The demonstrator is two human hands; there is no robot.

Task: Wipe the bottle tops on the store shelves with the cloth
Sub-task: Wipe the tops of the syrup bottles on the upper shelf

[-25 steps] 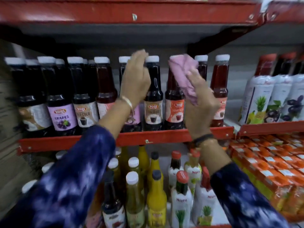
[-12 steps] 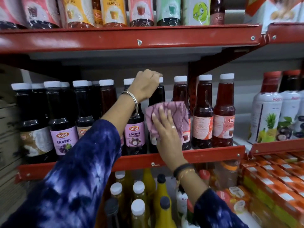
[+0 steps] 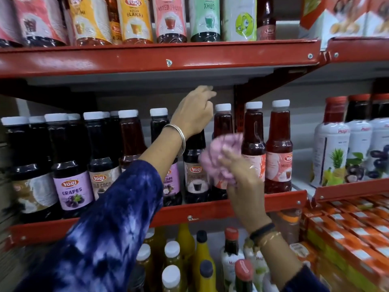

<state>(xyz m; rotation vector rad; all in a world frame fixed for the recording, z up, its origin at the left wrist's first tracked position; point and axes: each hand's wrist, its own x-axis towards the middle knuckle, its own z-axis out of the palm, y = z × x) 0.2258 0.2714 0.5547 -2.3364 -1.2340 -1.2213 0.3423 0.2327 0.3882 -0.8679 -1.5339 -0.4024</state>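
Bunched now rather than spread flat, pink cloth [image 3: 220, 160] clenched in right hand [image 3: 242, 182] against label of red syrup bottle [image 3: 223, 144] on middle red shelf [image 3: 210, 209]; left hand [image 3: 192, 114] raised since half a second ago, fingers curled over top of dark bottle [image 3: 194, 169], cap hidden; white-capped bottles [image 3: 280, 144] lined alongside

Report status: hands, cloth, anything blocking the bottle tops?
Left hand up at a dark bottle's neck, grip unclear. Right hand clutching bunched pink cloth at label height, off the white caps. Upper shelf close overhead.
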